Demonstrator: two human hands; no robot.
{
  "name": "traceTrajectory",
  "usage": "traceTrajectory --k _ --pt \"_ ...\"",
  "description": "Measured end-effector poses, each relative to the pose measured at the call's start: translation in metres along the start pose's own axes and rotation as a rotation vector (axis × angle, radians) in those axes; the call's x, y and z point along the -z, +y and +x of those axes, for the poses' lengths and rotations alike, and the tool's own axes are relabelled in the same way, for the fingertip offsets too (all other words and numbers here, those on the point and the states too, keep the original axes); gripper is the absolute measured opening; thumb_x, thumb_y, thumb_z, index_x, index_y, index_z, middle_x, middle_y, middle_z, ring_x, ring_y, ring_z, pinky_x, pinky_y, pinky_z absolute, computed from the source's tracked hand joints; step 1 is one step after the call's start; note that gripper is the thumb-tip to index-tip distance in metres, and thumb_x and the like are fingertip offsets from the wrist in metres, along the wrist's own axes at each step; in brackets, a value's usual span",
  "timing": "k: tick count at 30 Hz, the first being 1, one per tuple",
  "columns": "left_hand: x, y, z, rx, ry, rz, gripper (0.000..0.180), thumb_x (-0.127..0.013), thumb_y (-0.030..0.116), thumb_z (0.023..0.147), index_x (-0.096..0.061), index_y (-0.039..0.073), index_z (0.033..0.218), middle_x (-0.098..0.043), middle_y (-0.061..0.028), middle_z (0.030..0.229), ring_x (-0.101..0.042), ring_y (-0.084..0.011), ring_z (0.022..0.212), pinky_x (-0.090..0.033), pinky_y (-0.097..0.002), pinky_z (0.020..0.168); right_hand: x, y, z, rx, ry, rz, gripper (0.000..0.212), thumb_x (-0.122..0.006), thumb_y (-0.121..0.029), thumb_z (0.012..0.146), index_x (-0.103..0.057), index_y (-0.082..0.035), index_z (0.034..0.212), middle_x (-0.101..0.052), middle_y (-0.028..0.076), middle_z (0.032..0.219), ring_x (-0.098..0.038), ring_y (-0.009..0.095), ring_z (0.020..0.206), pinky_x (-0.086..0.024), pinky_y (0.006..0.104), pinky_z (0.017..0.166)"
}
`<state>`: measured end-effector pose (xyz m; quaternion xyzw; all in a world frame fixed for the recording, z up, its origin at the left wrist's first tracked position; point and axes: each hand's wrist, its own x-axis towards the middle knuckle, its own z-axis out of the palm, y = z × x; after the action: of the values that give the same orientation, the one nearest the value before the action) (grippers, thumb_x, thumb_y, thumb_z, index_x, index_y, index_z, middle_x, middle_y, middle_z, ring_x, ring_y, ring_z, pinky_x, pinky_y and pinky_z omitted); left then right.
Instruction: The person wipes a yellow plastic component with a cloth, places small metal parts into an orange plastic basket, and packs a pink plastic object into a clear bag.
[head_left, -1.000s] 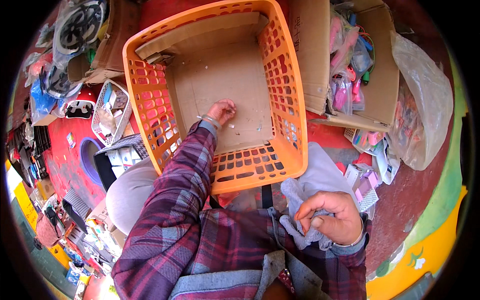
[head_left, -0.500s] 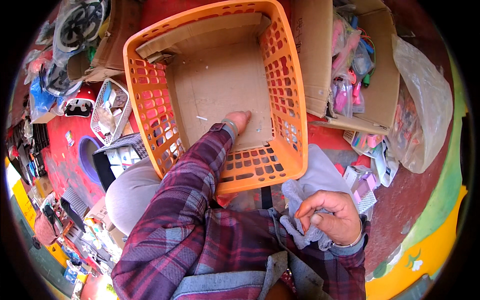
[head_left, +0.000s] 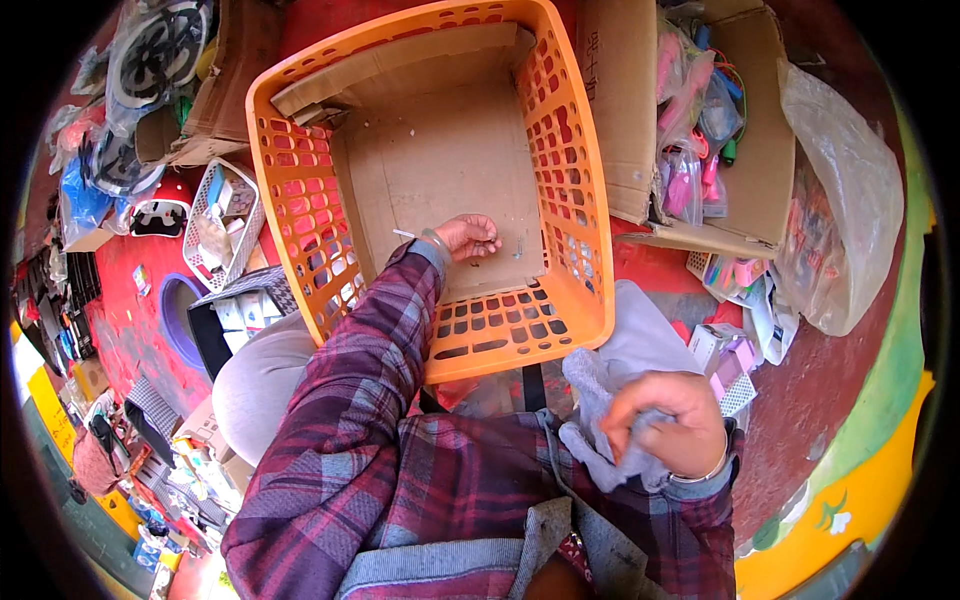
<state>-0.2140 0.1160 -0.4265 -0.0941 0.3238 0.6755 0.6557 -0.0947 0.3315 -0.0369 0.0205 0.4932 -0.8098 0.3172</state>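
Note:
An orange plastic basket with holes in its walls sits between my knees, lined with brown cardboard. Inside it, my left hand hovers over the lower part of the cardboard with its fingers curled together. Whatever they pinch, if anything, is too small to make out. Specks of debris dot the cardboard, and a thin white stick lies beside my left wrist. At the basket's near right corner, my right hand, slightly blurred, is closed on a crumpled grey cloth by my lap.
A cardboard box of bagged pink and blue goods stands at right, beside a large clear plastic bag. On the left are a white basket, a purple basin, a red helmet and another carton.
My left hand has drawn back slightly to the left, and its fingers have turned and curled. My right hand has shifted a little and now closes on the grey cloth.

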Motion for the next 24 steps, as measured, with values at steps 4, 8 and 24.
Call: traceTrajectory --k 4,8,24 --pt "0.004 -0.009 0.016 0.064 0.023 0.106 0.010 -0.049 -0.001 0.079 -0.058 0.002 0.082 -0.060 -0.0067 0.074 -0.058 -0.0136 0.068 -0.047 -0.0215 0.062 0.025 0.004 0.007 0.679 -0.470 0.258 0.032 -0.056 -0.025 0.086 -0.057 0.006 0.095 -0.061 0.014 0.078 -0.062 0.025 0.066 -0.049 0.0303 0.053" --pt "-0.008 -0.041 0.047 -0.169 0.557 0.680 0.013 -0.052 0.009 0.075 -0.062 0.001 0.078 -0.064 -0.0095 0.072 -0.061 -0.0213 0.071 -0.047 -0.0299 0.064 0.030 0.004 0.003 0.775 -0.309 0.415 0.034 -0.052 -0.028 0.088 -0.055 0.005 0.093 -0.060 0.017 0.076 -0.062 0.026 0.062 -0.050 0.0311 0.050" --pt "-0.043 -0.060 0.064 -0.012 0.404 1.183 0.014 -0.057 0.007 0.077 -0.058 0.001 0.089 -0.063 -0.0149 0.083 -0.063 -0.0247 0.075 -0.050 -0.0347 0.065 0.028 0.013 -0.003 0.685 -0.126 0.435 0.039 -0.050 -0.032 0.090 -0.054 0.007 0.089 -0.057 0.016 0.071 -0.059 0.023 0.057 -0.053 0.0293 0.050"
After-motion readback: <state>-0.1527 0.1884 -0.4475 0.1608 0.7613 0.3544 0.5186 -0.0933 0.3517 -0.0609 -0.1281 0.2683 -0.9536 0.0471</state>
